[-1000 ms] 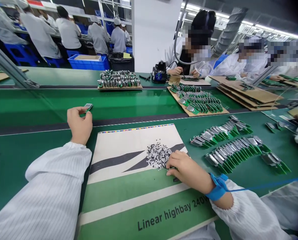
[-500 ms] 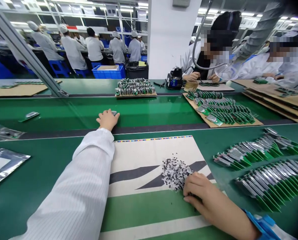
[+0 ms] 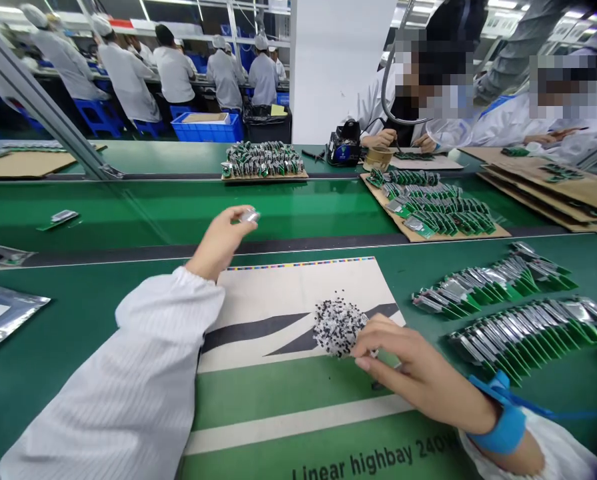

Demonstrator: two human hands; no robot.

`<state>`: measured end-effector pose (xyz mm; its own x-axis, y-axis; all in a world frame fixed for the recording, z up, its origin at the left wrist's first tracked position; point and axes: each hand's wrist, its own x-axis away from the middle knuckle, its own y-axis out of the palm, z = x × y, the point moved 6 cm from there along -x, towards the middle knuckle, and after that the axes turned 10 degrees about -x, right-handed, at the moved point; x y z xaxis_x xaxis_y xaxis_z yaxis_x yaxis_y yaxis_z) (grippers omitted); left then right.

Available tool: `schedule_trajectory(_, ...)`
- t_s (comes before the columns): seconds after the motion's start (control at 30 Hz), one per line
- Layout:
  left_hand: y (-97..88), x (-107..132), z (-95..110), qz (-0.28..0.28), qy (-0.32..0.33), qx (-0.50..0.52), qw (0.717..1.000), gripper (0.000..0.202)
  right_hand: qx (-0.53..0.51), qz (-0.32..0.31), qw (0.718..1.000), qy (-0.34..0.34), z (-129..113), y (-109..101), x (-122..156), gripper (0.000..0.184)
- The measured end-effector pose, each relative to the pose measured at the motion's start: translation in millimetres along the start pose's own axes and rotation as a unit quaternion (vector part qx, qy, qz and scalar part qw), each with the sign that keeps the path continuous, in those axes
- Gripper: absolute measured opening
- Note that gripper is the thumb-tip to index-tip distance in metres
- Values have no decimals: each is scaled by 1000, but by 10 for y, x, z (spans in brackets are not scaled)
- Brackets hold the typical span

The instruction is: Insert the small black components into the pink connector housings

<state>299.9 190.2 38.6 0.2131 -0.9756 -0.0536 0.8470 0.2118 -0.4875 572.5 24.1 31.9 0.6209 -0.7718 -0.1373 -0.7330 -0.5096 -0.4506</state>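
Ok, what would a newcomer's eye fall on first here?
Likely the heap of tiny black and whitish bits on the printed sheet, with the right hand at its edge. Next, the shiny piece in the left hand over the green strip, and the rows of circuit boards right of the sheet.

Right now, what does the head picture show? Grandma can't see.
A person's left hand holds a small silvery part; the right hand is at a pile of tiny black and white pieces. Rows of green circuit boards sit to the right.
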Motion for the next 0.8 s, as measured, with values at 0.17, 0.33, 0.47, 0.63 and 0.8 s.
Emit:
schedule_trajectory(0.17,530,1352,136,-203,-81,172,961,28,-67,22,997,-37,-248,-30,-92,11)
schedule_trajectory(0.33,793,2268,-34,-295,-222,393,842,30,-103,52,990,-84,-275,87,-90,15)
schedule_trajectory(0.47,837,2402,-153,-270,-213,372,862,37,-107,87,983,-122,-213,134,-46,14)
schedule_trajectory(0.63,870,2382,-188,-233,-163,338,897,29,-93,113,982,-120,-152,138,-25,13)
schedule_trajectory(0.8,888,2401,-193,-245,-146,353,891,25,-39,131,975,-174,-203,168,-11,19)
